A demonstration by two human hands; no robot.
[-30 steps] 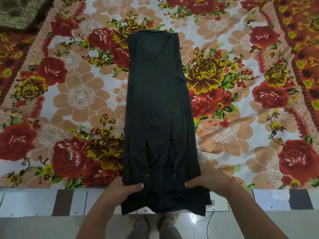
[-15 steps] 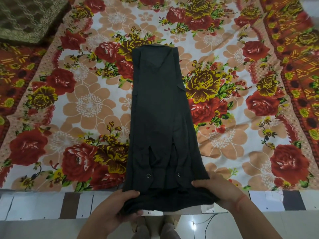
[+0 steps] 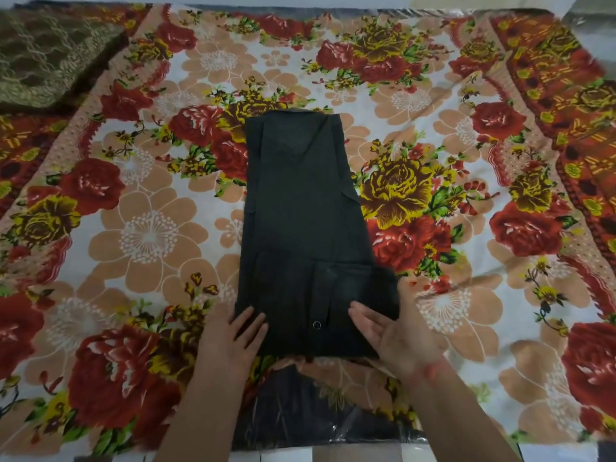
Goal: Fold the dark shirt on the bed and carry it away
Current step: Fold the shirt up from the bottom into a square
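Note:
The dark shirt (image 3: 300, 211) lies lengthwise in the middle of the bed, folded into a narrow strip. Its near end is turned up over itself, with a metal snap (image 3: 316, 325) showing on top. My left hand (image 3: 238, 338) rests flat with fingers spread on the shirt's near left corner. My right hand (image 3: 396, 335) lies palm up, fingers apart, against the near right corner of the folded end. Neither hand grips the cloth.
The bed is covered by a floral sheet (image 3: 143, 228) with red and yellow roses. A dark patterned cushion or blanket (image 3: 46, 58) sits at the far left corner. Something dark in clear plastic (image 3: 316, 415) lies at the bed's near edge, between my forearms.
The shirt's hanging lower end has been lifted from the bed's edge and folded up onto the shirt. Both hands let go of the hem and now rest open. The camera moved forward over the bed.

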